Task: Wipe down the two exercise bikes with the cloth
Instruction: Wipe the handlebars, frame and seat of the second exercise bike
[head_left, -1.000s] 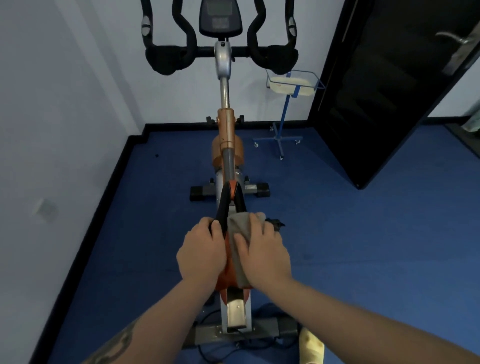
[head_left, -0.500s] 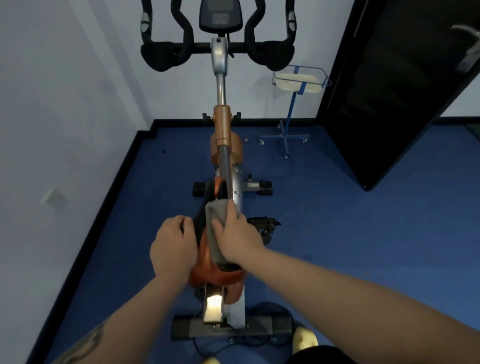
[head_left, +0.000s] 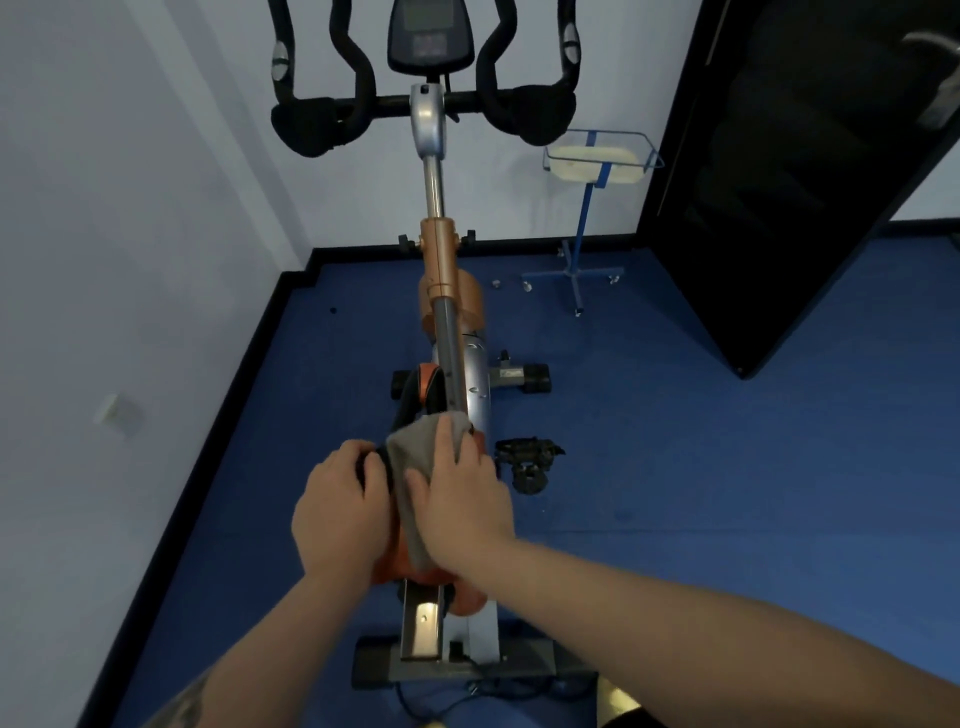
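An exercise bike (head_left: 441, 270) with an orange frame stands in front of me, its black handlebars and console at the top. Its orange and black saddle (head_left: 423, 387) lies below me, mostly covered by my hands. My right hand (head_left: 460, 499) presses a grey cloth (head_left: 415, 447) flat onto the top of the saddle. My left hand (head_left: 340, 512) grips the saddle's left side with curled fingers. Only one bike is in view.
A white wall runs along the left, close to the bike. A blue stand with a wire basket (head_left: 602, 158) stands at the back right. A black door (head_left: 810, 171) hangs open on the right. Blue floor (head_left: 727, 467) spreads to the right. A pedal (head_left: 530, 460) sticks out right of the saddle.
My right hand with the cloth slid forward along the saddle from one second ago, then drew back slightly. My left hand kept its hold on the saddle's left side.
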